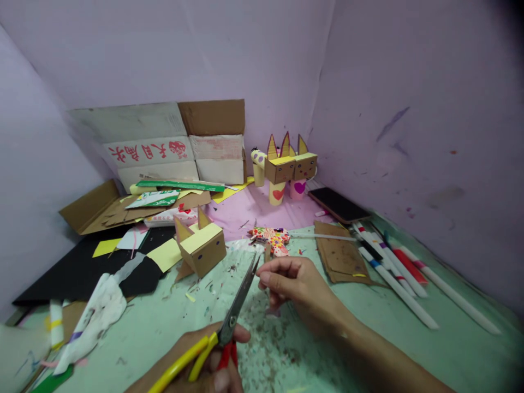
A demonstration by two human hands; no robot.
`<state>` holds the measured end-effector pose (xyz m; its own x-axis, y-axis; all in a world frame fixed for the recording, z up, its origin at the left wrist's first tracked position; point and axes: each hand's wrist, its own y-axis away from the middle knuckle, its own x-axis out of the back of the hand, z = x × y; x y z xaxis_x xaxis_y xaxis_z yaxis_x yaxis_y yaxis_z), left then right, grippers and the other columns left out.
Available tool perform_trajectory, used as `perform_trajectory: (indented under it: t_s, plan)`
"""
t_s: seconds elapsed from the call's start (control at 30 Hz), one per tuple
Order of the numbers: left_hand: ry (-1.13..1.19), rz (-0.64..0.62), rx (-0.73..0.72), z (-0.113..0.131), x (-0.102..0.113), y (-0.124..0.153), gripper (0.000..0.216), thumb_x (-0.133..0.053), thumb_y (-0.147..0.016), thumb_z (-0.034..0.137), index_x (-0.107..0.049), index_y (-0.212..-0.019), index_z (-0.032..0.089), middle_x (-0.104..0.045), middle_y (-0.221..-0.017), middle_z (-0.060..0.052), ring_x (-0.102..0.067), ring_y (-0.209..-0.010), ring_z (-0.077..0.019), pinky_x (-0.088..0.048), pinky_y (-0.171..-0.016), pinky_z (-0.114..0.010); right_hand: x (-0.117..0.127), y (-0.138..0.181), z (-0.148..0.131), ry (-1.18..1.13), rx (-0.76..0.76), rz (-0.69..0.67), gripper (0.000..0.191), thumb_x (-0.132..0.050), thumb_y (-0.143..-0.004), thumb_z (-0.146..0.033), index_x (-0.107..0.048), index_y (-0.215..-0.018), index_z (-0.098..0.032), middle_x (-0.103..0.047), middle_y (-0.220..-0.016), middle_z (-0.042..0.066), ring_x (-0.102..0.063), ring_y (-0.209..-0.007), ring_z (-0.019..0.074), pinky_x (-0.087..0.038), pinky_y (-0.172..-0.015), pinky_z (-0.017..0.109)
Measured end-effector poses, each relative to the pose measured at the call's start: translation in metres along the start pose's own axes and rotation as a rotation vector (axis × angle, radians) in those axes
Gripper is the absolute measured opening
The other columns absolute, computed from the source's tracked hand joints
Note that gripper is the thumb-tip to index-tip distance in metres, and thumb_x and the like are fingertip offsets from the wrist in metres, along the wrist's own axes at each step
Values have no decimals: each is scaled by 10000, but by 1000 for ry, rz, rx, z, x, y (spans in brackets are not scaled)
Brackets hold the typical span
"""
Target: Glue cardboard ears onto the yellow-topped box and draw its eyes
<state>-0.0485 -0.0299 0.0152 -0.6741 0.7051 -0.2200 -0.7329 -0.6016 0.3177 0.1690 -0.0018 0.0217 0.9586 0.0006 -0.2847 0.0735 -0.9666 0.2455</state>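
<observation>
My left hand is wrapped around a pair of scissors with yellow and red handles. The blades point up and away from me, their tips slightly parted. Just right of those tips is my right hand, thumb and forefinger pinched together; whatever they hold is too small to make out. A narrow brown strip shows behind the fingers, beside a patterned paper piece with orange and red spots. Left of the blades stands a cardboard animal head with pointed ears and a yellow top.
Finished-looking cardboard animal figures stand at the back. A phone, cardboard pieces and several markers lie right. Left are black card, crumpled tissue and a cardboard box. Scraps litter the green tabletop.
</observation>
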Motion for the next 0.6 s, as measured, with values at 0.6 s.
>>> perform_trajectory:
  t_s: [0.6]
  plan:
    - [35, -18, -25, -16, 3, -6, 490, -620, -791, 493, -528, -1163, 188, -728, -788, -88, -650, -593, -118, -465, -514, -160, -3, 0, 6, -54, -87, -2, 299, -769, -503, -362, -621, -640, -141, -575, -503, -29, -486, -357, 74, -429, -356, 209]
